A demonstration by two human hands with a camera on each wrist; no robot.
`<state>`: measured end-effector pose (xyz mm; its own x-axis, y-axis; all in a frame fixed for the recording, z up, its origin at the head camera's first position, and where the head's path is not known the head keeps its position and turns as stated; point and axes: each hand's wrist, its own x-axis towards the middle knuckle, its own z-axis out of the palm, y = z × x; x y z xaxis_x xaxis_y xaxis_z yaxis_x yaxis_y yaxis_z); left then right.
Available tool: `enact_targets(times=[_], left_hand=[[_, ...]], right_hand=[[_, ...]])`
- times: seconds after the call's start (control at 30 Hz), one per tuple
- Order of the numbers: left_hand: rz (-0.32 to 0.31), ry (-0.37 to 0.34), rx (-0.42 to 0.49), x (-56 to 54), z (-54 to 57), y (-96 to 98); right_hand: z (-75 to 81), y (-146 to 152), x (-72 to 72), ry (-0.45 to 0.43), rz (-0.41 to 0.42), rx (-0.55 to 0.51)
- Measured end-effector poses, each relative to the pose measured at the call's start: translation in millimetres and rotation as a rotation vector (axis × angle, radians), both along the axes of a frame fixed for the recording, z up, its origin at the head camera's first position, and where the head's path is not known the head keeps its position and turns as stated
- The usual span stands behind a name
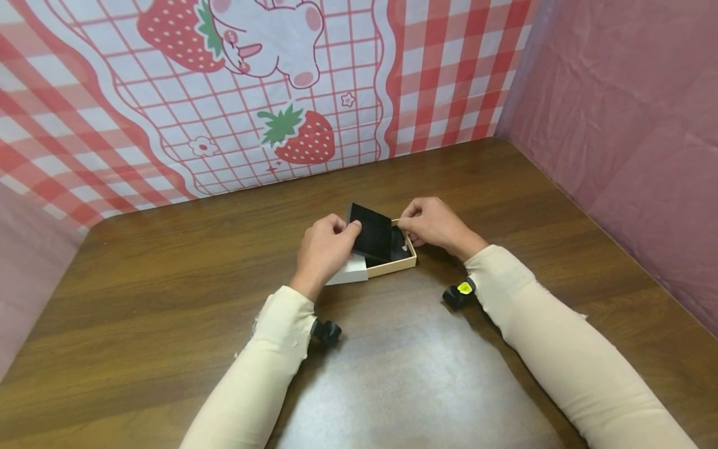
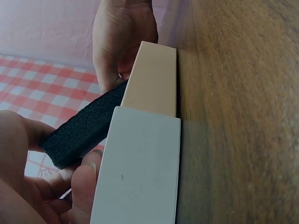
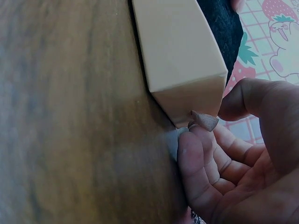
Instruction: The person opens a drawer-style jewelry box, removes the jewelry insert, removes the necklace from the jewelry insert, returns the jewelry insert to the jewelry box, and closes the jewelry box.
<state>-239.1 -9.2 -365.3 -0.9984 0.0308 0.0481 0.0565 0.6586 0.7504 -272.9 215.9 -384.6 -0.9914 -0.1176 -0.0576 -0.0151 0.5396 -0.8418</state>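
Observation:
My left hand [image 1: 325, 246] pinches a black foam pad [image 1: 370, 234] between thumb and fingers. The pad is tilted up, its lower edge still in a shallow tan drawer [image 1: 391, 267] with a black interior. That drawer sticks out to the right from a white box sleeve [image 1: 350, 270] lying on the table. At the drawer's right end, my right hand [image 1: 434, 221] grips the end wall, thumb near the rim and fingers curled below. A small ribbon tab [image 3: 205, 122] pokes out of this wall beside the fingertips. The drawer's floor is mostly hidden under the pad.
The box lies on a brown wooden table [image 1: 213, 268]. Behind it hangs a red-and-white checked cloth [image 1: 443, 75] with strawberry prints, and a pink cloth [image 1: 628, 125] hangs at the right. Black wrist cameras sit under both cuffs, close above the tabletop.

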Motion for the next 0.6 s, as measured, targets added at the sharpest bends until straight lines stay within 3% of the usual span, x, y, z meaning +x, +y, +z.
enact_targets(times=[0.6], left_hand=[[-0.006, -0.014, -0.006, 1.9, 0.1, 0.7]], right_hand=[[0.2, 1.8, 0.2, -0.001, -0.005, 0.005]])
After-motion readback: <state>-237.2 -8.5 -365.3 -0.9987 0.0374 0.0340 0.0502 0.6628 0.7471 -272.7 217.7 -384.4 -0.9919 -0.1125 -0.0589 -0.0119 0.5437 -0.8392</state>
